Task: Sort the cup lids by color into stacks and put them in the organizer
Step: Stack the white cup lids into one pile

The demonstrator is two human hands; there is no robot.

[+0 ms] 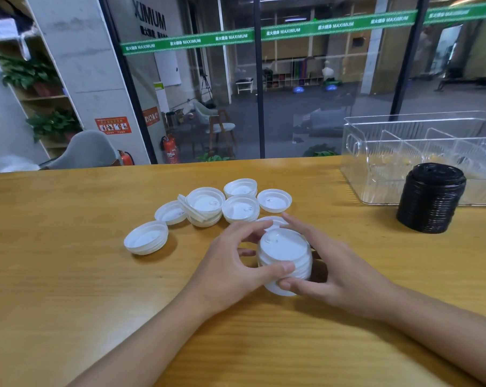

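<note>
A short stack of white lids (285, 252) stands on the wooden table (69, 275) in front of me. My left hand (236, 266) grips its left side, thumb across the front. My right hand (328, 263) cups its right side. Several loose white lids (205, 203) lie rim-up behind the stack, some nested in small piles; one lid (146, 238) sits apart at the left. A tall stack of black lids (430, 198) stands at the right, in front of the clear plastic organizer (356, 152) with its dividers.
The table's far edge runs along a glass wall. The organizer sits at the table's back right corner, partly out of frame. Bare wood lies to the left of the white lids and along the near side.
</note>
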